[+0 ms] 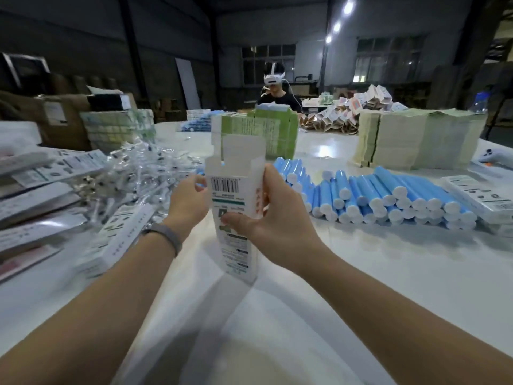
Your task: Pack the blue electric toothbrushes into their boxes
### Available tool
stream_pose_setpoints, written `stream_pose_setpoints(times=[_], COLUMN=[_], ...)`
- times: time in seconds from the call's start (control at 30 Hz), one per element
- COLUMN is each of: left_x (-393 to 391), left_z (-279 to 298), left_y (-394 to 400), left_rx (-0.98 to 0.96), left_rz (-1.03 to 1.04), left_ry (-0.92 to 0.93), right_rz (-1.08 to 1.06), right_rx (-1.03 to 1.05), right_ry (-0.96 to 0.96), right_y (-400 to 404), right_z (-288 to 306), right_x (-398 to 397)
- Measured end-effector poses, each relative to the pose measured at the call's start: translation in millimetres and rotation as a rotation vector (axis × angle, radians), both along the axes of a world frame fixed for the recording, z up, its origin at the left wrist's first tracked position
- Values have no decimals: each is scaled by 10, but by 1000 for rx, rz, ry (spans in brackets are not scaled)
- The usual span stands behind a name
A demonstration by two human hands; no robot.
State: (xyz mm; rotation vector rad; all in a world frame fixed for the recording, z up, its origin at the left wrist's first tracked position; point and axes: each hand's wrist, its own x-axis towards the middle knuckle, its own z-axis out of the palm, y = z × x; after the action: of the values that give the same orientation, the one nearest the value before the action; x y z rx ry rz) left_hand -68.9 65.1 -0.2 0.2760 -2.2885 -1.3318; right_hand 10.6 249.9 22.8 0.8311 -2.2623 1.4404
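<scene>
Above the white table [361, 273], both hands hold 1 upright box [236, 201], top flaps open: the left hand [188, 198] pinches its edge, the right hand [274, 215] wraps its side. The box looks newly squared, so next comes a blue toothbrush [388, 195] from the pile lying at right.

A dim warehouse packing floor: beyond the grip, stacks of flattened cartons [416, 137] and brown shipping boxes [63, 118] crowd a long white table [361, 259], blue toothbrush handles [388, 195] heaped just right of it, under bare ceiling lamps [336, 26].
</scene>
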Motion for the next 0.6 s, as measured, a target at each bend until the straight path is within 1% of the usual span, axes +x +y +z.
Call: stream_pose_setpoints(times=[0.07, 0.17, 0.23, 0.27, 0.33, 0.4, 0.47, 0.53, 0.6], left_x=[-302, -689, -832, -877, -929, -918, -887, -819, -741], left_z=[-63, -142, -222, -274, -351, -355, -327, -257, -172], left_y=[-288, -631, -788, -861, -977, -1046, -1078, -1064, -1022], left_rx=[-276, -618, -752, -814, -918, -959, -957, -863, -738], left_rz=[171, 255, 248, 258, 296, 328, 318, 303, 314], left_ry=[-82, -340, -502, -533, -520, -427, -323, -237, -198], right_rz=[-12, -23, -23, -21, -17, -12, -15, -18, -18], right_rx=[10, 30, 27, 31, 44, 50, 50, 48, 42], right_ry=[4, 18, 21, 21, 23, 27, 35, 36, 32], right_y=[-32, -38, -40, -45, -54, -64, -59, -52, -43], right_z=[-34, -81, -98, -102, -106, -107, -110, -108, -109], right_x=[-70, -124, -134, -128, -120, -112, -113, -109, -115])
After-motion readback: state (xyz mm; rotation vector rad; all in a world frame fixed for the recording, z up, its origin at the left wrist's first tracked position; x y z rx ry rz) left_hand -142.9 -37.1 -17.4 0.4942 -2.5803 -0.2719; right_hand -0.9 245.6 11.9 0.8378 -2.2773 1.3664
